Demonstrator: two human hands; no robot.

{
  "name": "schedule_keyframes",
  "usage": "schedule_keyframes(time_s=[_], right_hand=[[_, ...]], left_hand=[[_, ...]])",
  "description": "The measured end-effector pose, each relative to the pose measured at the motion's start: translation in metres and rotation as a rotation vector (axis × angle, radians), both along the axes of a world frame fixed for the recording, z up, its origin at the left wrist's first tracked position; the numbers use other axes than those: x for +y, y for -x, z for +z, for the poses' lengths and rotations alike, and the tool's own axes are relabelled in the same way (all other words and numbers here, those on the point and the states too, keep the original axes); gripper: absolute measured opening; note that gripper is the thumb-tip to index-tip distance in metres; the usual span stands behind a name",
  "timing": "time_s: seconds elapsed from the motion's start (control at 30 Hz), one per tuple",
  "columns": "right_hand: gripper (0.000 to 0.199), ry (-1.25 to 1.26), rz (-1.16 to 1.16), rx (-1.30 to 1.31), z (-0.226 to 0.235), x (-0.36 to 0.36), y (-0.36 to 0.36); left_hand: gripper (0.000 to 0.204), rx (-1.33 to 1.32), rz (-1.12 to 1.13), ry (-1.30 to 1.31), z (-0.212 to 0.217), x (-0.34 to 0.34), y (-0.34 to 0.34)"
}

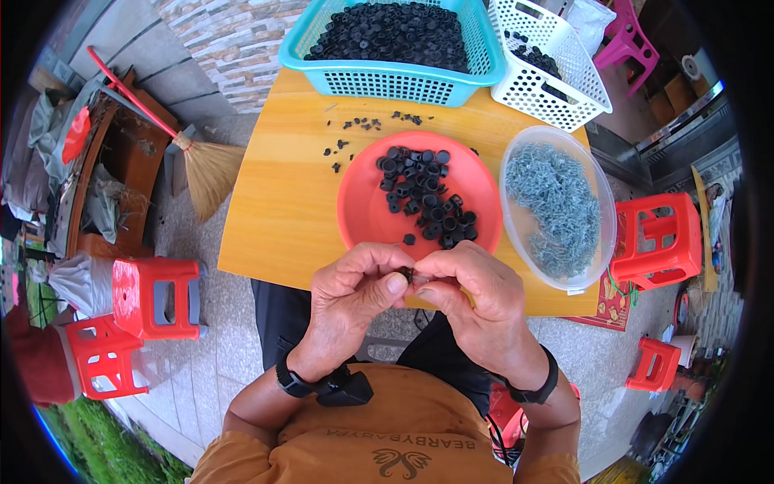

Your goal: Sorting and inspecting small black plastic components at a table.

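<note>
Close together at the table's near edge, both my hands are pinched. Between the thumb and fingers of my left hand (pixel 348 292) is a small black plastic part (pixel 407 274). The fingertips of my right hand (pixel 482 300) meet against that part; whatever they pinch is too small and hidden to name. Just beyond my hands lies a round red plate (pixel 359 211) with a heap of black plastic caps (pixel 419 184). To its right stands a clear plastic tub (pixel 516 222) of small silvery screws (pixel 556 206).
A teal basket (pixel 387 84) full of black parts stands at the table's far side, beside a white basket (pixel 538 100) with more. Tiny black pieces (pixel 363 124) lie scattered on the wooden table (pixel 274 185). Red stools (pixel 157 298) and a straw broom (pixel 205 173) are around it.
</note>
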State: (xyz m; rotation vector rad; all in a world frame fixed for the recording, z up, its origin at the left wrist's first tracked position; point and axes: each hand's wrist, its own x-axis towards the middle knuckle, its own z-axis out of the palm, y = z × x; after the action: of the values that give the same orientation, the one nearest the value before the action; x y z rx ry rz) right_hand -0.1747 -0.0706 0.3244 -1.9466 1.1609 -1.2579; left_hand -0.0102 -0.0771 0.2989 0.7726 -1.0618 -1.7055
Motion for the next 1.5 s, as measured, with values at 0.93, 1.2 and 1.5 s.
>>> schedule_keyframes(time_s=[0.93, 1.2, 1.5], right_hand=[[0.016, 0.029, -0.101, -0.013, -0.021, 0.007, -0.008], [0.020, 0.004, -0.249, 0.183, -0.004, -0.023, 0.024], [0.022, 0.167, -0.066, 0.643, -0.026, -0.073, -0.005]], left_hand=[[0.016, 0.038, 0.089, -0.070, -0.010, 0.010, 0.011], [0.019, 0.024, 0.192, -0.097, -0.007, -0.005, -0.007], [0.019, 0.071, 0.204, -0.123, -0.008, -0.008, -0.009]])
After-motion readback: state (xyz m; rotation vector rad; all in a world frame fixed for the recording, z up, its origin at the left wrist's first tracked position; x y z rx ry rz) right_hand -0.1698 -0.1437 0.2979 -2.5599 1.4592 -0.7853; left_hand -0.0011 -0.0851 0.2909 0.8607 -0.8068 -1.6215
